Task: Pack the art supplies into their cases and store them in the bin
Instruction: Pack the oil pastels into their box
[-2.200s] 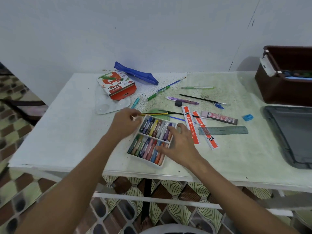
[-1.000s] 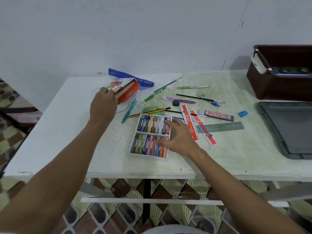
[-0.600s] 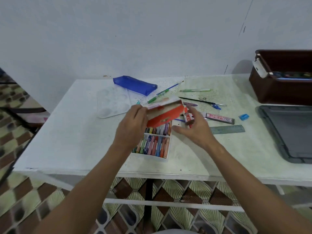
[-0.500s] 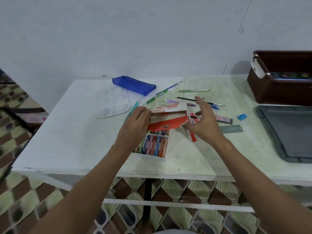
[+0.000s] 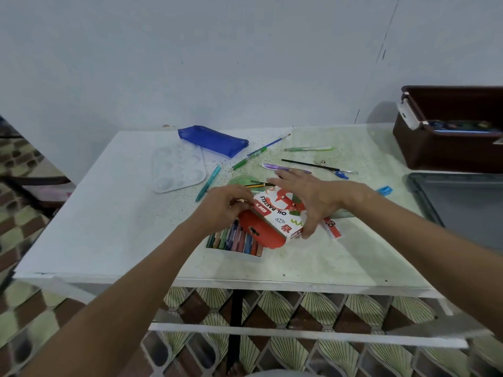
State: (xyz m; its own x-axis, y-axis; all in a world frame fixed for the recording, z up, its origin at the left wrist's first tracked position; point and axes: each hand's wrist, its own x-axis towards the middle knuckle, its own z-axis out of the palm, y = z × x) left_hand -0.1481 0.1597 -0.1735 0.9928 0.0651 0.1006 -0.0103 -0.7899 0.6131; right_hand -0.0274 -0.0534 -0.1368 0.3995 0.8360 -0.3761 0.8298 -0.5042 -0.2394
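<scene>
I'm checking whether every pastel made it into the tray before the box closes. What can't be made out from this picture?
Head view:
- Pastel tray: far rows hidden by the oil pastel box and both hands, left and right.
- Brown bin: cut off at the right edge; contents blurred.
- Red-and-white strip: mostly under the right hand.

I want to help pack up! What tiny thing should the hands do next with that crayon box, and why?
Probably line the box sleeve up with the pastel tray and slide it over. Both the left hand and right hand hold the sleeve tilted above the tray, whose pastels still show uncovered on the table.
</scene>
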